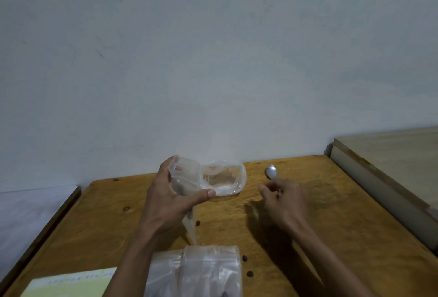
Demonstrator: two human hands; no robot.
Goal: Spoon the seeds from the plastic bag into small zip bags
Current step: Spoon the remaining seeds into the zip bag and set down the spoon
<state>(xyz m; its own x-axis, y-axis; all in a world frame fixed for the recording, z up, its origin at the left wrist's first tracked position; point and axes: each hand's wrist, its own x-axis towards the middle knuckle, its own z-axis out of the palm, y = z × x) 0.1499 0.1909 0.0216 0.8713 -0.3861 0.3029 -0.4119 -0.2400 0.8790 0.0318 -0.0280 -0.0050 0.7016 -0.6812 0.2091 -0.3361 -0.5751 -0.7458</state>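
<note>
- The small zip bag [183, 178] is held up off the wooden table [331, 213], its mouth pulled open only by the left hand [170, 199]. If that grip slackens, the thin film could fold shut and seeds would spill.
- The plastic bag [225, 178] of seeds lies open on its side just behind the zip bag; a nudge from either hand could tip out what is left in it.
- A few loose seeds [246, 266] already lie on the table, near the stack of empty zip bags [201, 270] at the front edge.
- The left hand's fingers and thumb are curled round the zip bag, gripping it.
- The right hand [284, 199] pinches the handle of the spoon [272, 171]; the bowl points away and looks empty, though it is too blurred for me to be sure.
</note>
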